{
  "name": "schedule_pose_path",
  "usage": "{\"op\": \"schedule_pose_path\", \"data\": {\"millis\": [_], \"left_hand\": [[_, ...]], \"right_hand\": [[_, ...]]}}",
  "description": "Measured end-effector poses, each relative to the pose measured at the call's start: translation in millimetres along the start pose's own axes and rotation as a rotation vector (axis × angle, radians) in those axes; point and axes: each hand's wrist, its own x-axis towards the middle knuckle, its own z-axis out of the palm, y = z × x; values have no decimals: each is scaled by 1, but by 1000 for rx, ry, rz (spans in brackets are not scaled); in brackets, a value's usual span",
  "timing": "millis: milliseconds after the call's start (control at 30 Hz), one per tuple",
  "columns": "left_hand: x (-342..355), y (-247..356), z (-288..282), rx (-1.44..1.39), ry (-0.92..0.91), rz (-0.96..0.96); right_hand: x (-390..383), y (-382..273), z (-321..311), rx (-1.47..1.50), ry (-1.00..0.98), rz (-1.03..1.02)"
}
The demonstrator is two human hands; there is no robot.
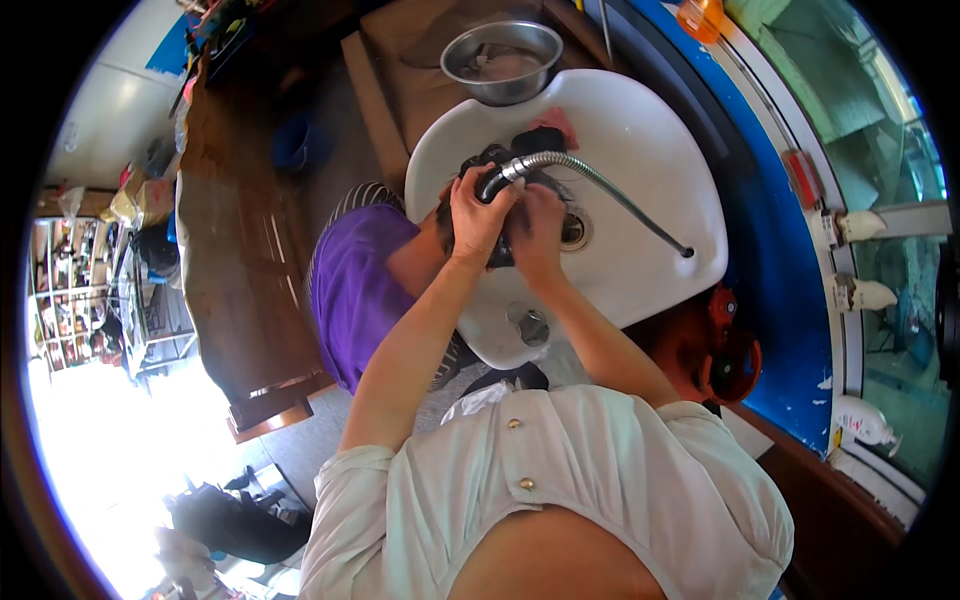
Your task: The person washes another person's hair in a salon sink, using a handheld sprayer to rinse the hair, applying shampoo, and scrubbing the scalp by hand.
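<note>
Pale shirt [590, 450] fills the lower foreground; beyond it, the left hand's fingers grip the black spray head [490, 186] over wet-looking hair [492, 154] in the white basin [645, 135]. The right hand [540, 220] is at the hair, too blurred to tell if its fingers are curled or spread. Good practice would be holding the spray low, shielding the face with a cupped palm. The spray head's long axis slants, black end down-left toward the hair, hose [630, 203] end up-right.

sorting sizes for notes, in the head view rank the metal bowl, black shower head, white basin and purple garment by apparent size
Largest first:
White basin
Purple garment
Metal bowl
Black shower head (partly hidden)
</note>
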Motion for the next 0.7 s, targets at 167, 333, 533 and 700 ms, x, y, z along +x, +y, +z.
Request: {"op": "schedule_pose_path", "data": {"millis": [167,333,533,700], "left_hand": [[12,2,-11,78,-230,155],[25,-4,-28,-109,-254,-100],[24,7,-18,-196,-212,-93],[27,12,-32,-228,-241,-129]], "right_hand": [[-3,28,28,130,170,190],[-48,-23,58,-167,121,-26],[2,29,54,206,366,386],[-32,-29,68,-386,119,164]]}}
